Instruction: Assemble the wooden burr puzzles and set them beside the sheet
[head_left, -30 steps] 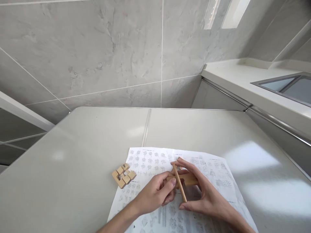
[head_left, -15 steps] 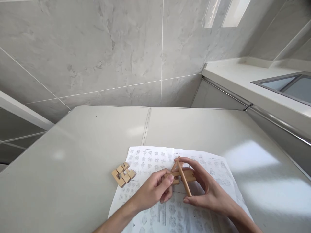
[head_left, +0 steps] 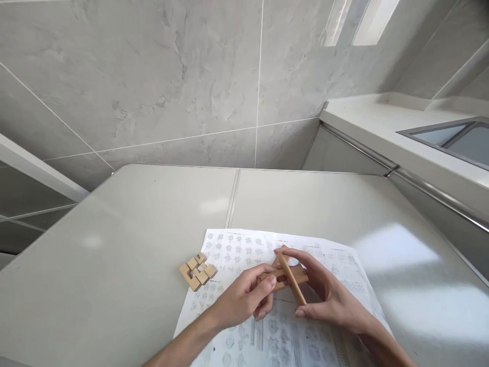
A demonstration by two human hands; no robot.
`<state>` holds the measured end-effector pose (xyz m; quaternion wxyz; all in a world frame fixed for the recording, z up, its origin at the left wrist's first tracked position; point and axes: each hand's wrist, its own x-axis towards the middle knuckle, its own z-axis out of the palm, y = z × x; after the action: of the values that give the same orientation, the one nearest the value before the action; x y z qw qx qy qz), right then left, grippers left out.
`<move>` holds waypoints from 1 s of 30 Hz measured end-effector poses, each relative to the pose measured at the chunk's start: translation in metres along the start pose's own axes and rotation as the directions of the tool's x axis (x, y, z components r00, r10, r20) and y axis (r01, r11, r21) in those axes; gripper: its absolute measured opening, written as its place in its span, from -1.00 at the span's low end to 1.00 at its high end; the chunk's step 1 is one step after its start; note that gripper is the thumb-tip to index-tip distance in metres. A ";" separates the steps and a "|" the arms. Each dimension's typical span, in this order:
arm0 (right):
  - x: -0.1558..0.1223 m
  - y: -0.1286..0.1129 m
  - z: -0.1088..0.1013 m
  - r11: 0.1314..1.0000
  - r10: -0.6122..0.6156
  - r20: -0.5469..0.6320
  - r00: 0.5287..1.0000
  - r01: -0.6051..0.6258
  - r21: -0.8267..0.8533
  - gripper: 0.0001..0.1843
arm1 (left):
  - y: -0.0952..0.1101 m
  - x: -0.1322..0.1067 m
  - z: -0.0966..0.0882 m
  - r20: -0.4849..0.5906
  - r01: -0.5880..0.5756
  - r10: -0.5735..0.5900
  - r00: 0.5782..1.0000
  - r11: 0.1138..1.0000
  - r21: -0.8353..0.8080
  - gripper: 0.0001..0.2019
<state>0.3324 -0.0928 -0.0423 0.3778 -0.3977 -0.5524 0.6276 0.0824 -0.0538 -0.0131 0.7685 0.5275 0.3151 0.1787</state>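
Two pale wooden puzzle bars [head_left: 291,279] crossed, just above printed paper sheet [head_left: 237,250]. Left hand [head_left: 244,302] pinches flat bar's end, right hand [head_left: 333,302] closed round slanted one. Reckon: keep notches lined up, slide gently, don't force. Small wooden block cluster [head_left: 197,271] lies left.

Grey marble-tiled wall [head_left: 153,76] behind a glossy pale table [head_left: 114,265].
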 end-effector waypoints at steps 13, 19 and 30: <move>0.001 -0.001 0.002 1.000 0.006 0.002 1.000 -0.006 -0.023 0.01 | -0.001 -0.002 0.000 -0.007 -0.013 0.013 1.000 0.999 0.029 -0.47; 0.001 -0.002 0.003 0.998 -0.002 0.002 1.000 0.002 -0.068 -0.02 | -0.001 -0.003 -0.001 -0.018 0.002 -0.001 1.000 0.999 0.046 -0.50; 0.003 -0.004 0.009 0.995 -0.031 -0.044 0.999 0.027 -0.100 -0.08 | 0.002 -0.005 -0.002 -0.039 -0.002 0.006 0.999 0.996 0.087 -0.51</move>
<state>0.3236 -0.0931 -0.0384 0.3791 -0.4223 -0.5799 0.5844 0.0778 -0.0548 -0.0103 0.7380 0.5575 0.3366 0.1766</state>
